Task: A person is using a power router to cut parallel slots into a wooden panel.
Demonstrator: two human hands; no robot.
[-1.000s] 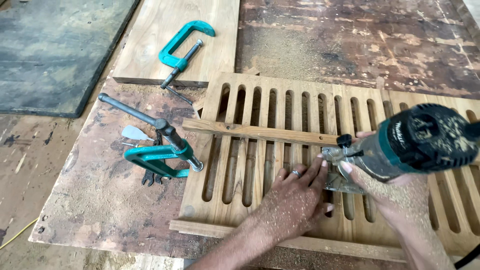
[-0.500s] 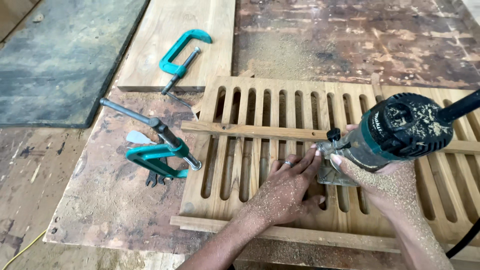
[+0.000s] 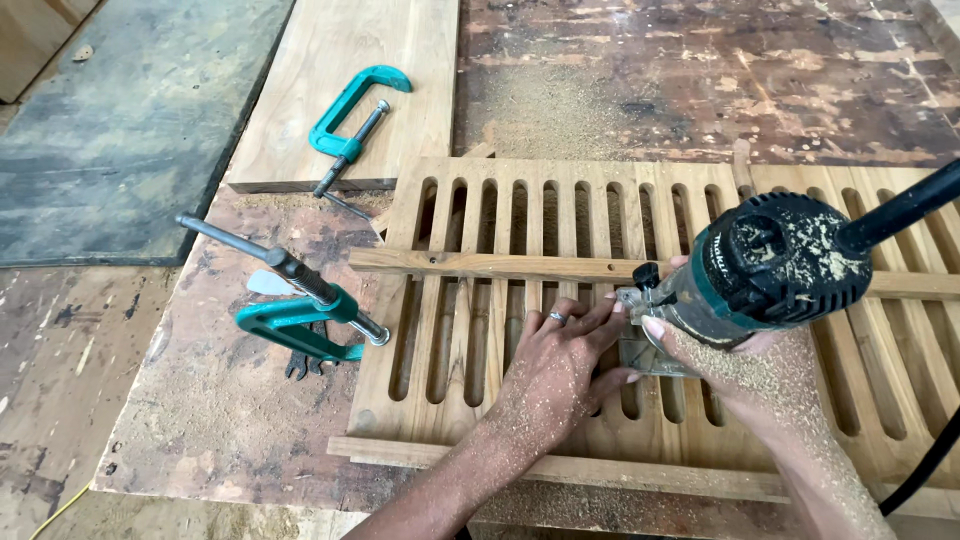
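Observation:
A slotted wooden panel [image 3: 500, 210] lies flat on the workbench, with a thin wooden strip [image 3: 470, 263] laid across it. My right hand [image 3: 735, 365], dusted with sawdust, grips a teal and black hand router [image 3: 770, 270] standing upright on the panel. My left hand [image 3: 555, 365], a ring on one finger, lies flat on the slats with its fingertips touching the router's clear base [image 3: 650, 355]. A black cable [image 3: 900, 210] leaves the top of the router to the right.
A teal clamp [image 3: 300, 310] grips the bench at the panel's left edge. A second teal C-clamp [image 3: 350, 115] lies on a plank [image 3: 340, 60] behind it. Sawdust covers the worn bench top [image 3: 200, 410]. A dark grey sheet [image 3: 120, 130] sits far left.
The view has shifted slightly. The router and both hands stay on the same part of the panel; my left hand's fingers have drawn closer to the router base.

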